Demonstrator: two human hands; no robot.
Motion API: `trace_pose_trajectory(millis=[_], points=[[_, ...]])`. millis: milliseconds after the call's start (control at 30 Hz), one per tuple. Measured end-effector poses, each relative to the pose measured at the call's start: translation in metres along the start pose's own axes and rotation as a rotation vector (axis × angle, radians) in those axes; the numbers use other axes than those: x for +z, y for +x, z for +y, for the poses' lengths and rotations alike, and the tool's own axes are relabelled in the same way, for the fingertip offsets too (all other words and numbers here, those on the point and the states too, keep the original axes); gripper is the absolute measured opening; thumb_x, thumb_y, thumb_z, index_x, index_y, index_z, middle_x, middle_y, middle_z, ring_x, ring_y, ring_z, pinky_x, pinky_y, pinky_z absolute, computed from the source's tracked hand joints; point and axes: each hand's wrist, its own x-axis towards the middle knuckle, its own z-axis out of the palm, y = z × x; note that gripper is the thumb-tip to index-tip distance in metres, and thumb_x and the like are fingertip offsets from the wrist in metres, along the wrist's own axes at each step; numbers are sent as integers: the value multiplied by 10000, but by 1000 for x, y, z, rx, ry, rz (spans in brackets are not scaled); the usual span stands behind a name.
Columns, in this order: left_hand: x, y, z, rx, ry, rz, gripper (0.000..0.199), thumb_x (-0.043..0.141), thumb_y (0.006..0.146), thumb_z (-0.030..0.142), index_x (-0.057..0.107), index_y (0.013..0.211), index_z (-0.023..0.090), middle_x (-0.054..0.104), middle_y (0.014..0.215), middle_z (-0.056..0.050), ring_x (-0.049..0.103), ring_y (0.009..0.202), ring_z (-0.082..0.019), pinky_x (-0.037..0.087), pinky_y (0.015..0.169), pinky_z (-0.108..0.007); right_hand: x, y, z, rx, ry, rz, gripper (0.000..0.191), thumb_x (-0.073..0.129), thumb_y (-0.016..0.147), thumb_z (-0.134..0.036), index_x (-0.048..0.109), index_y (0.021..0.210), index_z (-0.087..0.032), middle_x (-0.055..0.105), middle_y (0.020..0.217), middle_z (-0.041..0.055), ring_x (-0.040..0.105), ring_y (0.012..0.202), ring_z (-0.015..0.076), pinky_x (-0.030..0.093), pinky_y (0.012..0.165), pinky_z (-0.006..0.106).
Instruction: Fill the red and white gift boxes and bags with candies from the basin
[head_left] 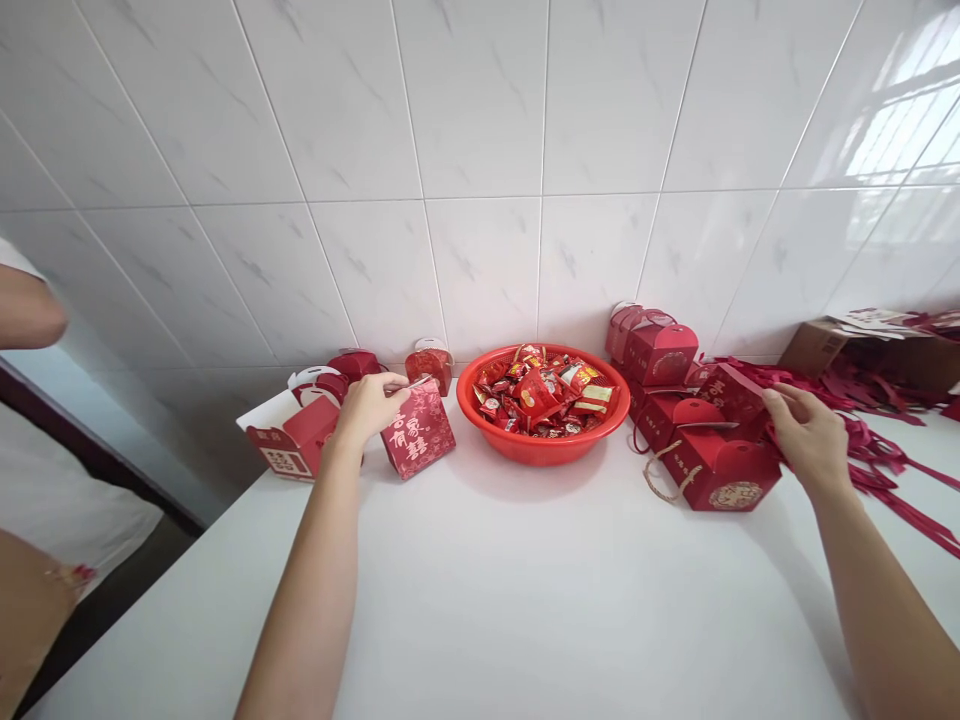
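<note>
My left hand pinches the top edge of a red box with white lettering, left of the basket; the box leans slightly. On the right, my right hand grips the edge of a dark red box above other red boxes. Just below it sits a red box with a gold round emblem and a rope handle. Between my hands stands a red plastic basket full of wrapped red and gold sweets.
An open red-and-white box stands at the left. Red ribbons and a cardboard box lie at the right. The white table meets a tiled wall. A person is at the far left.
</note>
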Motion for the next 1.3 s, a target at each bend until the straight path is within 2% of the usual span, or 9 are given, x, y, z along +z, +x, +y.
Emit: trace_pose_trajectory(millis=[133, 300, 367, 433, 567, 800, 1000, 1133, 1300], points=[[-16, -8, 9, 0, -10, 3, 247, 547, 762, 326, 757, 814, 205, 746, 752, -42, 665, 704, -237, 452, 604, -290, -8, -1, -25, 96, 72, 106, 247, 674, 719, -274, 708, 937, -162, 731, 988, 177, 698, 921, 299, 545, 835, 459], [-29, -32, 46, 162, -258, -132, 318, 600, 755, 435, 747, 857, 172, 740, 815, -34, 643, 721, -213, 457, 607, -268, -4, -29, -76, -268, 265, 244, 276, 621, 805, -343, 681, 1010, -167, 710, 981, 148, 692, 868, 270, 567, 784, 448], [-20, -44, 66, 269, -349, -179, 311, 608, 773, 429, 743, 873, 166, 743, 849, -41, 648, 751, -209, 480, 637, -271, 3, -54, -102, -424, 356, 81, 268, 632, 854, -341, 664, 1067, -180, 709, 1032, 144, 697, 915, 267, 577, 798, 440], [-3, -56, 85, 358, -430, -261, 295, 590, 819, 422, 727, 874, 167, 739, 864, -46, 648, 744, -199, 494, 642, -276, 9, -85, -125, -584, 393, -227, 301, 610, 901, -338, 636, 1177, -221, 675, 1208, 147, 636, 1170, 291, 543, 950, 469], [26, -77, 107, 493, -570, -434, 266, 560, 894, 367, 663, 1066, 192, 733, 987, -49, 677, 863, -197, 539, 748, -290, 17, -135, -144, -747, 411, -725, 558, 581, 942, -400, 447, 1468, -272, 424, 1553, 149, 438, 1418, 313, 445, 1105, 496], [43, -83, 110, 593, -501, -729, 244, 524, 933, 340, 716, 962, 193, 730, 909, -25, 661, 845, -180, 515, 780, -285, 23, -154, -131, -579, 512, -730, 236, 542, 960, -396, 692, 1073, -254, 618, 1245, 119, 642, 1115, 261, 540, 946, 412], [53, -79, 108, 547, -543, -743, 230, 618, 843, 247, 728, 1039, 196, 748, 1104, -35, 678, 1031, -215, 522, 920, -309, 26, -155, -132, -418, 548, -740, 222, 609, 916, -415, 627, 800, -227, 655, 1147, 105, 650, 1026, 257, 544, 873, 398], [48, -75, 104, 532, -517, -588, 232, 595, 844, 218, 745, 1019, 195, 765, 1090, -39, 692, 1054, -232, 540, 946, -333, 26, -144, -137, -486, 567, -806, 202, 572, 948, -404, 682, 923, -236, 626, 1309, 114, 614, 1184, 275, 494, 990, 423], [45, -71, 99, 605, -481, -644, 241, 623, 860, 261, 757, 1054, 213, 752, 1157, -47, 667, 1136, -244, 501, 1038, -362, 66, -93, -140, -451, 447, -686, 279, 513, 966, -377, 660, 1171, -257, 689, 1240, 97, 620, 1204, 271, 485, 1023, 427]])
